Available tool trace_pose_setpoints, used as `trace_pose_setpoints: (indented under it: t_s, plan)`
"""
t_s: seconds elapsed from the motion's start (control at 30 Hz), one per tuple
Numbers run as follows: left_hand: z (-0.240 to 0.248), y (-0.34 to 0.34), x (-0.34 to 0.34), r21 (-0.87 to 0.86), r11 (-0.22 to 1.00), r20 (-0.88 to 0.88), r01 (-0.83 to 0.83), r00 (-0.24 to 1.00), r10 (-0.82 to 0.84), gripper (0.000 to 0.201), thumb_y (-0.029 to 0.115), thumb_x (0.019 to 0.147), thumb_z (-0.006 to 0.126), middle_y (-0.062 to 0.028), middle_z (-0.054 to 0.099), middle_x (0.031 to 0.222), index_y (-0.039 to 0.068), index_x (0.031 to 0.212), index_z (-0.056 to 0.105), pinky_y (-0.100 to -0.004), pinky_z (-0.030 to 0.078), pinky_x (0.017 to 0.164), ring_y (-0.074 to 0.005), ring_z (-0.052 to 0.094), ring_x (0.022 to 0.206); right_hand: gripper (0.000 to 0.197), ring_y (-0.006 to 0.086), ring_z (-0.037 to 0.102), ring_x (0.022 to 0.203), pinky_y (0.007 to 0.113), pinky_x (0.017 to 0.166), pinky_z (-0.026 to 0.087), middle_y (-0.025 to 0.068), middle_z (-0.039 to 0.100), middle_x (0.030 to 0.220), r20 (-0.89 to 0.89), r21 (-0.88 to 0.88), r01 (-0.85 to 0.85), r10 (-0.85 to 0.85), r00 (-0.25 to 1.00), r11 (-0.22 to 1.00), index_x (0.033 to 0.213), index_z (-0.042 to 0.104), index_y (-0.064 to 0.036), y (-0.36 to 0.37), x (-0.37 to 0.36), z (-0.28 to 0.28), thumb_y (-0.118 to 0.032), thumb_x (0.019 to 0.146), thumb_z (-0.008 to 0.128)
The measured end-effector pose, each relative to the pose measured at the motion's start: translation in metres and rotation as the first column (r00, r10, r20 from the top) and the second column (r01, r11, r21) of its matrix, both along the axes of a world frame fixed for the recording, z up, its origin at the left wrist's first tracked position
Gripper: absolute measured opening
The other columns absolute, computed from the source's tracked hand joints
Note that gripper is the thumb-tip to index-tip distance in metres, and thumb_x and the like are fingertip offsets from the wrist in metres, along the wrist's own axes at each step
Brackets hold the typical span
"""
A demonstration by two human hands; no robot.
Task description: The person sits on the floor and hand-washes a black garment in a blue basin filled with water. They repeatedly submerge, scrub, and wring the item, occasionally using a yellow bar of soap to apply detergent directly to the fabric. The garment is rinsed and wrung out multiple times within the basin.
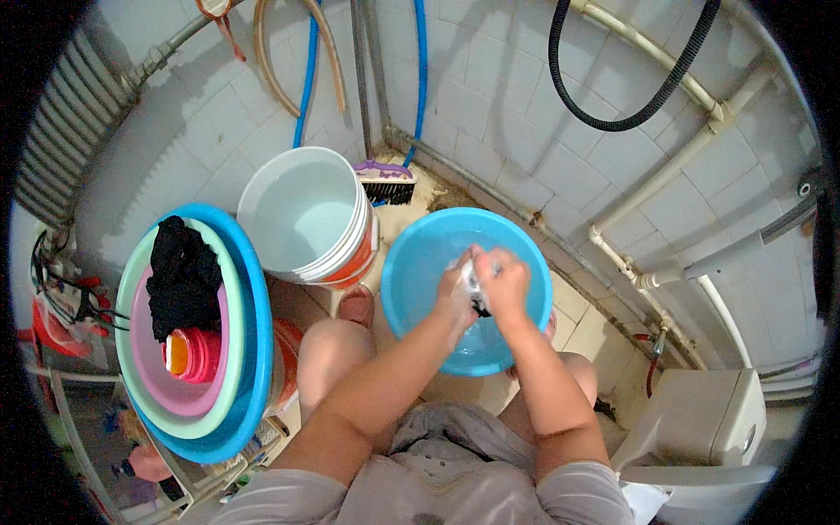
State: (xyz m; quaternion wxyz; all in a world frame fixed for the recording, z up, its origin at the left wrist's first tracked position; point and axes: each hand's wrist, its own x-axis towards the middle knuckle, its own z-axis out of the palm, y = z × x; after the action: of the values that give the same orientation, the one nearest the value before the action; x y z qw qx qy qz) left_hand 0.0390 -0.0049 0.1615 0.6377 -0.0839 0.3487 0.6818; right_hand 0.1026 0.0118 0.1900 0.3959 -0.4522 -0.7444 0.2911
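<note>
Over a light-blue basin (411, 324) with water in it, both my hands are closed together on a small dark cloth with white suds (479, 306). My left hand (455, 290) grips it from the left, its wrist streaked with foam. Pressed against it from the right is my right hand (507, 278), slightly smeared by motion. Most of the cloth is hidden between the fingers, so its exact kind does not show. The basin sits between my knees.
A white bucket (302, 214) of water stands left of the basin. Farther left, stacked blue, green and pink basins (254, 350) hold black fabric (184, 276) and a pink container (203, 354). A brush head (385, 179) rests by the wall; a toilet (700, 420) is at right.
</note>
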Motion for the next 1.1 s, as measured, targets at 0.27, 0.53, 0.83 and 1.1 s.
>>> trace_pose_setpoints:
  t_s: [0.27, 0.53, 0.83, 1.1]
  plan:
    - [0.007, -0.008, -0.011, 0.013, 0.999, 0.010, 0.052, 0.999, -0.052, 0.022, 0.030, 0.084, 0.056, -0.0031, 0.052, 0.073, 0.008, 0.083, 0.053, -0.0329, 0.046, 0.061, -0.0162, 0.053, 0.065, 0.013, 0.0178, 0.049, 0.057, 0.029, 0.055, 0.040, 0.0071, 0.051, 0.063, -0.215, 0.021, -0.044, 0.047, 0.975, 0.999, 0.072, 0.049, -0.0046, -0.018, -0.008, 0.020, -0.008, 0.076, 0.060]
    - [0.026, 0.004, -0.030, -0.054, 0.991, -0.354, -0.126, 0.930, 0.099, 0.024, 0.032, 0.084, 0.054, -0.0052, 0.053, 0.082, 0.008, 0.089, 0.051, -0.0362, 0.047, 0.069, -0.0193, 0.055, 0.076, 0.025, 0.0162, 0.052, 0.085, 0.031, 0.076, 0.042, 0.0066, 0.056, 0.093, -0.539, -0.830, -0.497, -0.592, 0.599, 0.253, 0.100, 0.054, -0.0063, 0.006, 0.013, 0.027, -0.019, 0.081, 0.062]
    - [0.025, 0.002, -0.038, 0.030, 0.896, -0.055, 0.443, 0.896, -0.441, 0.044, 0.053, 0.085, 0.046, -0.0074, 0.059, 0.094, 0.011, 0.098, 0.052, -0.0364, 0.047, 0.075, -0.0201, 0.057, 0.081, 0.017, 0.0237, 0.051, 0.071, 0.033, 0.067, 0.042, 0.0065, 0.054, 0.070, -0.022, 0.295, -0.303, 0.323, 0.946, 0.906, 0.060, 0.052, -0.0058, -0.019, 0.006, 0.027, -0.007, 0.067, 0.067]
    - [0.014, -0.009, 0.014, -0.028, 0.998, -0.102, 0.047, 0.994, -0.050, 0.030, 0.035, 0.087, 0.052, -0.0060, 0.056, 0.085, 0.007, 0.099, 0.053, -0.0324, 0.045, 0.064, -0.0168, 0.055, 0.073, 0.022, 0.0285, 0.049, 0.063, 0.037, 0.062, 0.039, 0.0095, 0.048, 0.061, -0.139, -0.070, -0.008, -0.002, 0.990, 0.998, 0.057, 0.049, -0.0049, 0.010, 0.009, 0.015, -0.012, 0.075, 0.058]
